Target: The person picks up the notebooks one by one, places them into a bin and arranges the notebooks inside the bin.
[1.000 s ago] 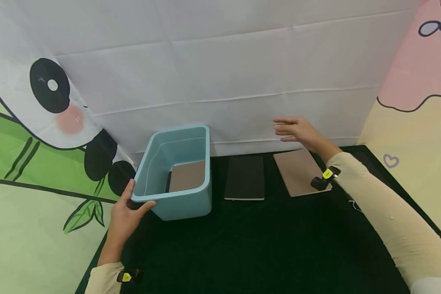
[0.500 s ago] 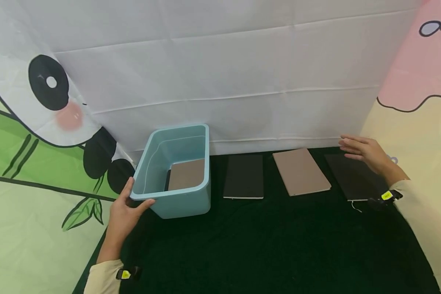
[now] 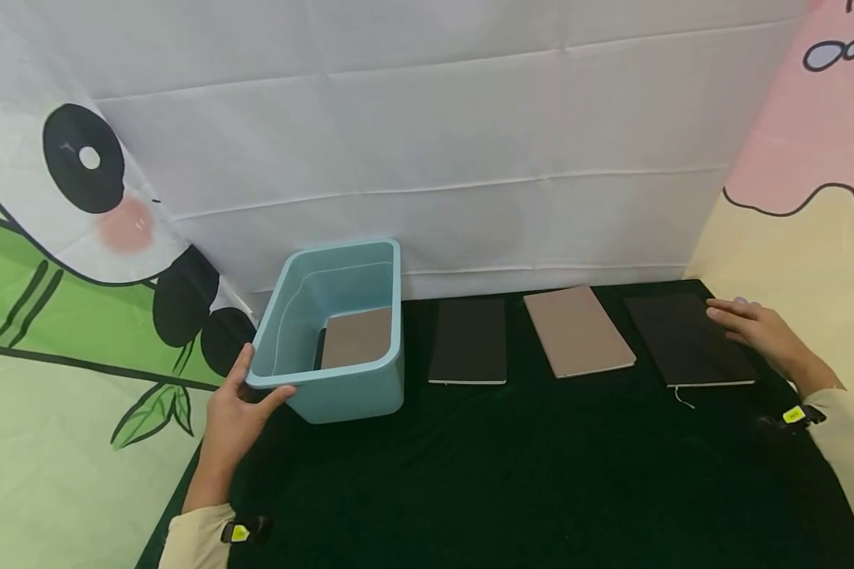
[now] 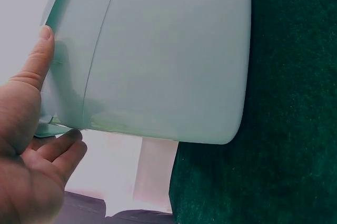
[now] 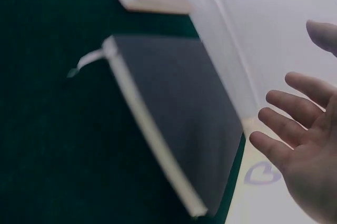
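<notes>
My left hand (image 3: 235, 415) holds the near left corner of a light blue plastic bin (image 3: 349, 395), thumb along the front under the rim and fingers on the left side. In the left wrist view the thumb (image 4: 39, 58) lies against the bin wall (image 4: 163, 56). Inside the bin lies a brown notebook (image 3: 359, 338), a dark edge showing beside it. My right hand (image 3: 772, 340) hovers with fingers extended and nothing held, by the right edge of a black notebook (image 3: 686, 340). A pale ribbon bookmark (image 5: 89, 61) hangs from that notebook.
Between the bin and the right-hand notebook lie another black notebook (image 3: 468, 341) and a pinkish-brown notebook (image 3: 579, 330), set at a slant. Dark green cloth (image 3: 484, 474) covers the table. A white fabric backdrop (image 3: 470, 158) rises behind, with printed panels left and right.
My right hand has swept rightward, from above the pinkish-brown notebook across to the far side of the rightmost black notebook, which is now uncovered. The left hand and bin have stayed put.
</notes>
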The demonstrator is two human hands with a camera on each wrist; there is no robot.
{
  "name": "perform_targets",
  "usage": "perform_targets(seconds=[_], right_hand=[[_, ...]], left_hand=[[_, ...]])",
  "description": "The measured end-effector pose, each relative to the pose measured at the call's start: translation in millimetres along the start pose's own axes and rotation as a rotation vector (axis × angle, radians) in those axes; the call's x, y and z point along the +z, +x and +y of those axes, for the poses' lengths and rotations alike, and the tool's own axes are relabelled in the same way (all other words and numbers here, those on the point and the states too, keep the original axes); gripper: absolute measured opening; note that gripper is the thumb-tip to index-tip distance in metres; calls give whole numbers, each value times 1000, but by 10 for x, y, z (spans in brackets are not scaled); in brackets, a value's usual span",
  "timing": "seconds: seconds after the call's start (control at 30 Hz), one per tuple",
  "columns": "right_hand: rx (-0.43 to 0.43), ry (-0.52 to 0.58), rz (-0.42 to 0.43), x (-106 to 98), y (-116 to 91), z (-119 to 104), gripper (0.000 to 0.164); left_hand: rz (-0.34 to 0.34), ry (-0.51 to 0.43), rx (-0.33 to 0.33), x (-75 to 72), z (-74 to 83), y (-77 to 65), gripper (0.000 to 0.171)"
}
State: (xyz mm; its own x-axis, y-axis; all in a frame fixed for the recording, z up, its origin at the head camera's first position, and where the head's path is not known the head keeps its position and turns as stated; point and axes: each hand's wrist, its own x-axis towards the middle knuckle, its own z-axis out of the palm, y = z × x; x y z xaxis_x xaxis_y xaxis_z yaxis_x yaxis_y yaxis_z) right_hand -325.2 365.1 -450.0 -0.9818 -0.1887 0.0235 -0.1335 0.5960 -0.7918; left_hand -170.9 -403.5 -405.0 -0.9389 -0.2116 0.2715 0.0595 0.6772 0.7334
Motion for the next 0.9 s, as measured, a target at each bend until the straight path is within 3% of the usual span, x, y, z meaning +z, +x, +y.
perform_targets(seconds=[0.17,0.47,0.9], right_hand=[[85,-27,15,33,-114,173,74],[134,-91,94,86,-242,433,87],[198,-285,99,221,-284,530,104]], left_hand=[[1,6,-4,-17,-7,-16,101],[0,7,-21,-24,-13,-26,101],[4,-4,-22,-5,9,-5,101]])
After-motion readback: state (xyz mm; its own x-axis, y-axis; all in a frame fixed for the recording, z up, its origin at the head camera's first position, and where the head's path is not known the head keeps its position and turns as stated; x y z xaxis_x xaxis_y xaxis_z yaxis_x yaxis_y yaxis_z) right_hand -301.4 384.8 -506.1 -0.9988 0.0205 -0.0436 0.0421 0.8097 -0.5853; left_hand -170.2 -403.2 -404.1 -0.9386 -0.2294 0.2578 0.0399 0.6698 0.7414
